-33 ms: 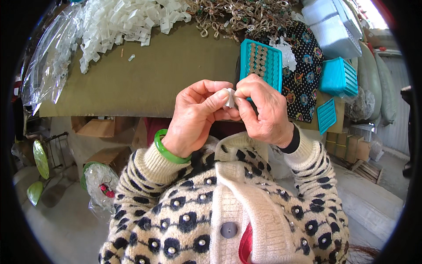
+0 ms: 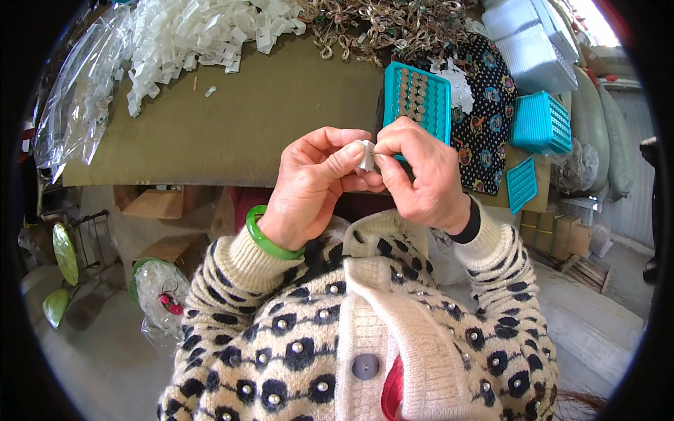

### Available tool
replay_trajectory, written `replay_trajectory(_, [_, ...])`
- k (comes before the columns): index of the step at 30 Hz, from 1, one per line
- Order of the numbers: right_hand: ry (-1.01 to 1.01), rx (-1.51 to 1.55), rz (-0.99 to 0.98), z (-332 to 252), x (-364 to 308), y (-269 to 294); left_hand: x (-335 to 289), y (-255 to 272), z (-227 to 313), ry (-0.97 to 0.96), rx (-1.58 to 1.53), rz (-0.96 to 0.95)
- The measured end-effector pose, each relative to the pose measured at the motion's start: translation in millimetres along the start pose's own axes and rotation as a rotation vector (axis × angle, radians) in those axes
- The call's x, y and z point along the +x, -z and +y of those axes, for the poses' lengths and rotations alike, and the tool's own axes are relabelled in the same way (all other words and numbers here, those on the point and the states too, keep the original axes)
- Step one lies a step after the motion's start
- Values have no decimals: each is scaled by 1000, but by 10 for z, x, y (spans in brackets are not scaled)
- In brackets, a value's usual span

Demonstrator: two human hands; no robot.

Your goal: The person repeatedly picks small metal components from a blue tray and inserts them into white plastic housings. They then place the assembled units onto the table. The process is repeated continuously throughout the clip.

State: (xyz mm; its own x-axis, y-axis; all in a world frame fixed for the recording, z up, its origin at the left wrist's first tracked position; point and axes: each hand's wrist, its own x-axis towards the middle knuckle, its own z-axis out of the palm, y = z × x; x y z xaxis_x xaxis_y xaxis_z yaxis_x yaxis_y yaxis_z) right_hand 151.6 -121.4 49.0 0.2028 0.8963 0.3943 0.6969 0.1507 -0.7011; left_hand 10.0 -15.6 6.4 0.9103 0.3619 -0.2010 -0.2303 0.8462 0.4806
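Near the table's front edge, my left hand (image 2: 309,179) pinches a small white card-like piece (image 2: 366,156) between thumb and fingers. My right hand (image 2: 421,168) meets it from the other side, thumb and forefinger pressed together at the piece's edge. Whatever those fingertips grip is too small to make out. Just beyond my right hand lies a turquoise tray (image 2: 438,105) with rows of round hollows. Several small round brownish pieces (image 2: 412,97) fill part of it.
A heap of translucent plastic pieces (image 2: 189,35) and clear bags (image 2: 84,91) cover the far left. Looped brownish cords (image 2: 386,28) pile up at the back. Stacked turquoise trays (image 2: 540,123), a single tray (image 2: 521,184) and white trays (image 2: 537,52) stand right. Cardboard boxes (image 2: 158,203) sit below.
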Motion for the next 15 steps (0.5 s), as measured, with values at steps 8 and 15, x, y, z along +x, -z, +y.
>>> replay_trajectory(8, [12, -44, -43, 34, 27, 35, 10, 33, 27, 44, -33, -14])
replay_trajectory(15, [60, -74, -212, 7, 204, 74, 7, 39, 36, -15, 77, 25])
